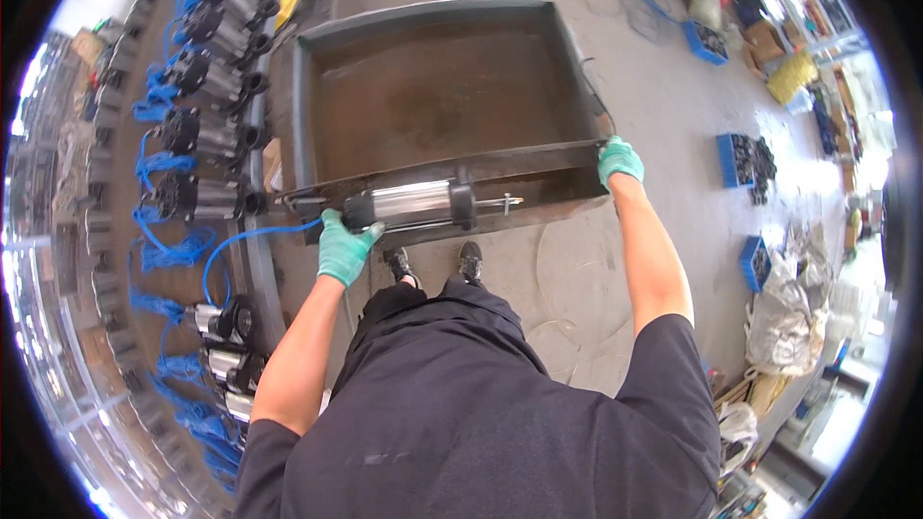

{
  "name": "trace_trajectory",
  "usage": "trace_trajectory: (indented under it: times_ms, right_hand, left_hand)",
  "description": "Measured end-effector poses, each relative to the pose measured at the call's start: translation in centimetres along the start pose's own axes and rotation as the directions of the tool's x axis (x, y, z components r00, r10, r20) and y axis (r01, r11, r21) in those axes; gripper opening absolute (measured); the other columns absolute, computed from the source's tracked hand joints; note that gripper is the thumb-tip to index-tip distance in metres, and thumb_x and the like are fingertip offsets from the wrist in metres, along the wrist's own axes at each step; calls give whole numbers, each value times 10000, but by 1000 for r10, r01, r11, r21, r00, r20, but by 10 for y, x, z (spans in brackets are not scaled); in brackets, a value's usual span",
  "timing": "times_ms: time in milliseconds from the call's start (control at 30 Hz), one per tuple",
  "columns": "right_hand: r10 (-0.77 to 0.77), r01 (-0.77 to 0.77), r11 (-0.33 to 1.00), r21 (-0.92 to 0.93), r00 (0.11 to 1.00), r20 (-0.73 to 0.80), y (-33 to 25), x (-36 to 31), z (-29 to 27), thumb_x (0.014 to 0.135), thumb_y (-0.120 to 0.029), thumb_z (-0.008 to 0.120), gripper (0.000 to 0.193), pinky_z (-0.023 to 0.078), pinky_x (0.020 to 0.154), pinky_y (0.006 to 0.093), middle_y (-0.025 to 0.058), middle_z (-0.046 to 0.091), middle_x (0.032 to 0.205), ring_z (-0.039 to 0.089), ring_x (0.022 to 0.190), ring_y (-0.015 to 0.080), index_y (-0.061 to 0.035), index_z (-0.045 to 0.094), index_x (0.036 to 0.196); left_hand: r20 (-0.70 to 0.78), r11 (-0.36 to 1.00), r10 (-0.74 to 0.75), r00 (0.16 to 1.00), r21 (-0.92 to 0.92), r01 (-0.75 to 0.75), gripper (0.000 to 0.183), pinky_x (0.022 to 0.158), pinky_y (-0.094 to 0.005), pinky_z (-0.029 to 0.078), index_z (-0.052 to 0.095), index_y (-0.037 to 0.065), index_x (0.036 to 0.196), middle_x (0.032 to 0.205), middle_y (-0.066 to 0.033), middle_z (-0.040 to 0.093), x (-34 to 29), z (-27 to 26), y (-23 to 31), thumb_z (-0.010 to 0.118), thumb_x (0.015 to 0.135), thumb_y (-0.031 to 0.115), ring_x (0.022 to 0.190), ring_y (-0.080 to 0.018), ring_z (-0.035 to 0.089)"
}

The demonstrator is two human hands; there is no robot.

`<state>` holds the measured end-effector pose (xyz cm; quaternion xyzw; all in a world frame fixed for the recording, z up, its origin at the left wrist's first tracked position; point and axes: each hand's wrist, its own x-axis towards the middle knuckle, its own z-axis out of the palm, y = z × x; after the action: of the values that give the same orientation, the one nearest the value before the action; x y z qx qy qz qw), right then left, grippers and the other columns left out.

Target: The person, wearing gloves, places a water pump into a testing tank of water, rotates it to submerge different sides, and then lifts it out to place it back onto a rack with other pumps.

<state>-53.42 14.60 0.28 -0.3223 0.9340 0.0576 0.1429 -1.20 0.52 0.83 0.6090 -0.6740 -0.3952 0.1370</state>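
A pump [413, 202] with a shiny metal barrel and black ends lies lengthwise on the near ledge of a water-filled metal tank [423, 6]. My left hand [344, 248], in a green glove, is closed around the pump's black left end, where a blue cable [260, 233] leaves it. A thin metal fitting [505, 202] sticks out from its right end. At the tank's near right corner my right hand [620, 161], also gloved in green, has its fingers curled. What they grip is hidden; a thin dark hose or rod [596, 91] runs down to them.
Along the left, several similar pumps [202, 139] with coiled blue cables [168, 250] stand in a row. Blue bins [735, 160] of dark parts and a whitish sack [784, 322] are on the floor to the right. Thin tubing [558, 327] lies on the floor near my feet.
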Motion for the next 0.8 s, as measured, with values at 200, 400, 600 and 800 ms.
trace_trajectory:
  times_ms: [200,400,600,800]
  right_hand:
    - [66,-64,998,28,995,-81,-4,-11,-5,980,-358,579,387,529,955,507,232,628,1287,638,1145,431,-58,609,1223]
    - [-293,454,776,437,874,-387,-100,-89,-35,1000,-292,619,325,502,937,454,206,617,1192,618,1093,379,-37,634,1200]
    - [-509,664,549,508,747,-426,-224,-182,-29,958,-255,669,240,514,862,434,171,654,1040,637,963,368,-32,693,1044]
    - [-519,677,691,253,708,-479,-235,-186,-16,890,-170,669,121,517,806,439,127,680,966,631,906,332,-76,716,949]
  left_hand:
    - [-40,988,27,999,150,-21,816,934,-437,520,458,-76,1275,1143,-284,678,-3,5,6,891,754,377,1079,-396,671]
    - [86,946,80,993,309,-102,702,933,-480,504,582,-43,1219,1114,-262,679,-4,-33,23,746,856,534,1073,-443,638]
    - [-435,997,63,898,63,-39,235,744,-447,560,596,64,1159,950,-186,696,60,-73,-67,590,1016,250,817,-372,687]
    - [284,442,-473,834,-743,503,207,479,-285,508,599,145,1014,771,5,614,85,-103,-81,696,978,324,562,-101,567]
